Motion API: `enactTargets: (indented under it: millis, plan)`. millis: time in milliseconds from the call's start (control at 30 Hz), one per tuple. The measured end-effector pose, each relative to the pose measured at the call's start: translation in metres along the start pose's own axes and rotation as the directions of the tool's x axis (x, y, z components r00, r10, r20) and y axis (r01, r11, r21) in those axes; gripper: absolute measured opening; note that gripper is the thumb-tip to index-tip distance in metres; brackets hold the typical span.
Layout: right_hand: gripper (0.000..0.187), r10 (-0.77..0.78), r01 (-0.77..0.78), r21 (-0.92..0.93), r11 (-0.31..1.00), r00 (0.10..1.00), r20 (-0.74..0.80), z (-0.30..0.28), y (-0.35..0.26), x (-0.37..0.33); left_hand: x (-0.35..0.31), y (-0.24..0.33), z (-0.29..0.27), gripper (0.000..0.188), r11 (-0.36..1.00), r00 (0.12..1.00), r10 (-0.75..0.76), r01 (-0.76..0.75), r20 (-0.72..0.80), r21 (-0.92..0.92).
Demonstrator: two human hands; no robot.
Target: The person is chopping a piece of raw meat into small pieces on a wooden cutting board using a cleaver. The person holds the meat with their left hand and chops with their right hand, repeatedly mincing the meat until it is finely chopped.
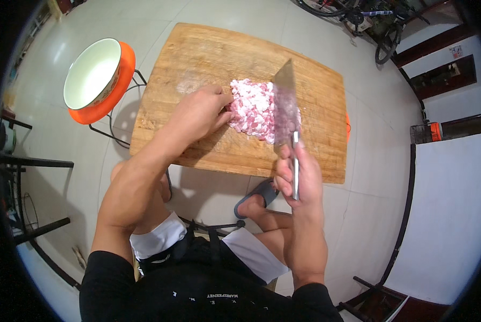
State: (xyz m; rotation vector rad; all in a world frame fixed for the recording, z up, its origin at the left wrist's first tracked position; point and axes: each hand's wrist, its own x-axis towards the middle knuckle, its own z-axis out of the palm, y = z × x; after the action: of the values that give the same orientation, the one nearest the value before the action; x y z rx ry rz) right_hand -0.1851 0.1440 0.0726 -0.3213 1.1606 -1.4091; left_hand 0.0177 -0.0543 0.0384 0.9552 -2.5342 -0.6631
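Note:
A mound of chopped pink-and-white fatty meat (251,104) lies on the thick wooden chopping board (192,59). My right hand (304,174) is wrapped round the handle of a cleaver (285,94). Its broad blade stands over the right side of the mound and hides some of the meat there; a few bits show just beyond it. At the mound's left edge, my left hand (202,115) rests with bent fingers and thumb apart, the tips touching the meat without gripping any tool.
To the board's left, a cream enamel bowl (93,75) sits on an orange stool seat (123,80) with dark metal legs. A bicycle (358,16) stands at the far right. Dark metal bars (37,161) jut in at the left, and a white panel (444,214) is on the right.

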Motion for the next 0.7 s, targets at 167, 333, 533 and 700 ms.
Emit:
enactTargets:
  millis: [167,333,533,700]
  plan:
    - [0.041,-0.057,0.057,-0.009,0.998,0.998,0.000,0.002,0.002,0.000,0.000,0.002,-0.001,0.029,1.000,1.000,0.016,-0.016,-0.013,0.012]
    - [0.037,-0.026,0.026,0.000,1.000,0.999,0.042,0.002,0.005,-0.001,-0.002,0.002,-0.002,0.028,0.999,0.999,0.032,-0.032,-0.029,-0.011]
    - [0.034,0.101,-0.104,-0.116,0.988,0.994,-0.031,0.013,0.014,0.012,0.000,-0.002,0.004,0.027,0.999,0.998,0.048,-0.048,-0.038,0.003]
    - [0.036,0.011,-0.005,-0.076,0.997,0.996,0.084,0.019,0.001,-0.007,-0.003,0.002,-0.001,0.028,0.999,0.999,0.038,-0.038,-0.017,0.014]
